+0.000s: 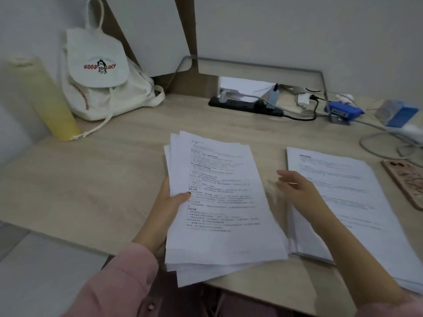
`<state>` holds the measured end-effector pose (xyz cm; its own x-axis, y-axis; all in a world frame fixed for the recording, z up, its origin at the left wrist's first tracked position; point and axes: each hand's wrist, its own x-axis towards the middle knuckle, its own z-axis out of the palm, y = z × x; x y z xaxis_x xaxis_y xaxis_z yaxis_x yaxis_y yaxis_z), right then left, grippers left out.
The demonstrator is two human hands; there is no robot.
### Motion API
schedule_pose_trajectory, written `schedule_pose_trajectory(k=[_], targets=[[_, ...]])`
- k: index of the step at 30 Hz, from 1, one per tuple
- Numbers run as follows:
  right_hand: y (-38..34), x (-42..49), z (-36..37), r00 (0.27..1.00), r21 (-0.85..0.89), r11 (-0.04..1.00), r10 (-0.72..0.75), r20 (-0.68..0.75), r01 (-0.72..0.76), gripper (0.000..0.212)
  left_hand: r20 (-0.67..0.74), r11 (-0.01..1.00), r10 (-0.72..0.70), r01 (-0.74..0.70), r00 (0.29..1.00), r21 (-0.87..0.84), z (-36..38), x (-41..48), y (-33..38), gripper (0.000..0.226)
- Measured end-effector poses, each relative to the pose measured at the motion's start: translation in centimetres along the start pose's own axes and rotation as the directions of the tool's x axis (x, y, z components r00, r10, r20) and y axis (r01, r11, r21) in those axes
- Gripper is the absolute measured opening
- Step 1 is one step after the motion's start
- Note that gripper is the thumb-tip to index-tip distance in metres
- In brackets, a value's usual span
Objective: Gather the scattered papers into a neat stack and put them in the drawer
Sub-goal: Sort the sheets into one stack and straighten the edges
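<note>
Papers in a loose stack (224,202) fill the middle of the view. They are printed sheets with uneven edges that fan out at the top and bottom, and the lower end reaches past the front edge of the pale wooden desk (91,179). The left hand (170,202) grips this stack at its left edge, thumb pressed on the top sheet and fingers curled underneath, and a pink sleeve (119,282) covers the forearm. A second pile (357,191) of printed sheets lies flat on the desk just to the right, apart from the first by a narrow strip of bare wood. The right hand (295,186) hovers over the near left edge of that pile with its fingers spread and loose. It is blurred, so contact with the paper cannot be judged, but it seems to hold nothing. A phone (407,181) in a patterned case lies at the far right, beside the second pile. At the back left, a white drawstring backpack (98,74) leans against the wall with a tall yellow bottle (50,99) next to it. A black power strip (245,106) runs along the back of the desk, and cables trail from it toward a small blue device (343,112).
</note>
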<state>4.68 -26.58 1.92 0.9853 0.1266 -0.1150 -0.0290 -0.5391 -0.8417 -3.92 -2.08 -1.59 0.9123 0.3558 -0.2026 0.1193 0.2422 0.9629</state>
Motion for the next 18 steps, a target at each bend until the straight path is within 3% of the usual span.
schedule_pose_trajectory(k=[3,7,12,18], targets=[[3.1,0.8,-4.6,0.974,-0.17,0.982,0.046,-0.224,-0.085,0.041,0.102,1.0,0.006,-0.008,0.995,0.022,1.4,1.4,0.4,0.055],[7.5,1.3,-9.8,0.876,-0.384,0.831,0.228,-0.424,-0.402,0.067,0.155,0.991,-0.066,0.047,0.986,0.125,2.4,3.9,0.4,0.067],[9.2,1.6,-12.2,0.816,-0.367,0.744,0.413,-0.404,-0.558,0.086,0.141,0.957,-0.098,0.054,0.985,0.283,2.6,5.3,0.2,0.062],[9.0,2.5,-13.7,0.803,-0.222,0.786,0.497,-0.329,-0.577,0.069,0.13,0.939,-0.086,0.037,0.988,0.342,2.7,5.5,0.0,0.051]])
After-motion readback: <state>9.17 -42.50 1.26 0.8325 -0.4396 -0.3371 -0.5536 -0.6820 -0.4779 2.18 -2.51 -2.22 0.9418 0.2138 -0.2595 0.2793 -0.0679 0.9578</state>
